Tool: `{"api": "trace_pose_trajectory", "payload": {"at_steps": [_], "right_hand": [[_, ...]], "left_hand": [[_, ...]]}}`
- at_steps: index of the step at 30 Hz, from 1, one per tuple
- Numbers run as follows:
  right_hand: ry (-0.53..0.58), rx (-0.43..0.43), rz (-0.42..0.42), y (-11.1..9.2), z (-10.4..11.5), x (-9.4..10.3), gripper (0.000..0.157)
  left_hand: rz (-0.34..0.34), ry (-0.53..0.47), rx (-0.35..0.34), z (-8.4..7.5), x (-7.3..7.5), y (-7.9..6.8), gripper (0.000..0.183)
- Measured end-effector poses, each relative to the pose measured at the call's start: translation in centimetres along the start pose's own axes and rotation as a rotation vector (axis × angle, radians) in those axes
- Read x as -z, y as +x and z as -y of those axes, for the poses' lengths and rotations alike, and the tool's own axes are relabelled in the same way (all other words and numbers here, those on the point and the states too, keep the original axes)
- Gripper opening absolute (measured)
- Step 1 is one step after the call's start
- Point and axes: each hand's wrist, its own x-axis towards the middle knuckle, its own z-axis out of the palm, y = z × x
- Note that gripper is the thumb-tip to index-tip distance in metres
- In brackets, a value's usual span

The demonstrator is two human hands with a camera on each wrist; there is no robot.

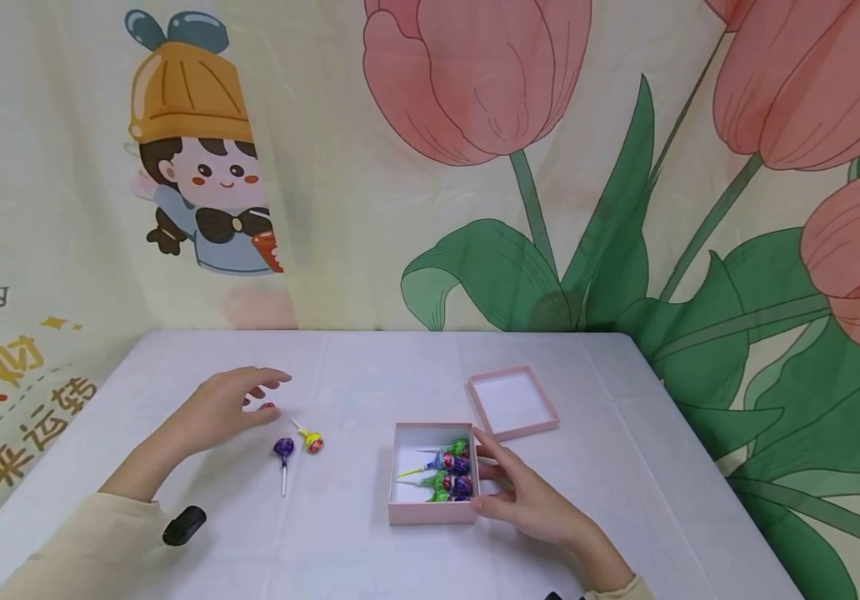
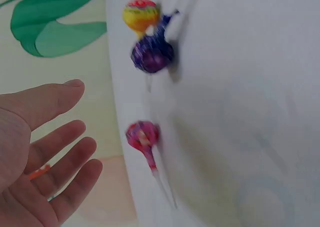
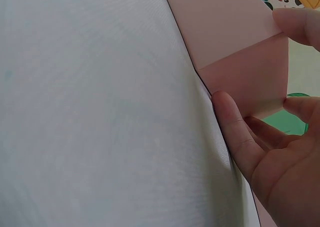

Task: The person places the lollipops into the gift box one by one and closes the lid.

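My left hand (image 1: 223,408) hovers over the left part of the table, fingers spread and nothing held. Below its fingertips lies a pink lollipop (image 2: 143,133), mostly hidden by the hand in the head view. Close by are a purple lollipop (image 1: 283,448) and a yellow-and-red lollipop (image 1: 313,442), both on the tablecloth. My right hand (image 1: 531,500) holds the right side of a pink box (image 1: 432,514), thumb at the front corner and index finger at the back one. Several green and purple lollipops (image 1: 441,481) lie inside the box, sticks pointing left.
Behind the box, to the right, the pink lid (image 1: 512,402) lies on the white tablecloth (image 1: 347,542). A printed curtain (image 1: 340,167) with tulips hangs along the table's far edge. A black object (image 1: 185,526) sits by the left sleeve.
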Motion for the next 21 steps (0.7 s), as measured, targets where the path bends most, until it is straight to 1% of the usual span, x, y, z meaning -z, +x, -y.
{"api": "trace_pose_trajectory", "payload": {"at_steps": [4, 10, 17, 21], "right_hand": [[0.002, -0.004, -0.002, 0.0, 0.1, 0.0, 0.088], [0.001, -0.009, -0.001, 0.0, 0.1, 0.0, 0.087], [-0.001, -0.007, 0.000, 0.0, 0.0, 0.0, 0.088], [-0.002, -0.009, -0.001, 0.0, 0.0, 0.0, 0.088]], "left_hand": [[0.028, -0.009, 0.054, 1.8, -0.3, -0.3, 0.051], [0.085, -0.008, 0.114, 3.3, -0.8, -0.5, 0.050], [0.129, 0.008, 0.158, 4.1, -1.4, -0.1, 0.044], [0.139, 0.010, 0.152, 4.0, -1.6, 0.2, 0.040]]}}
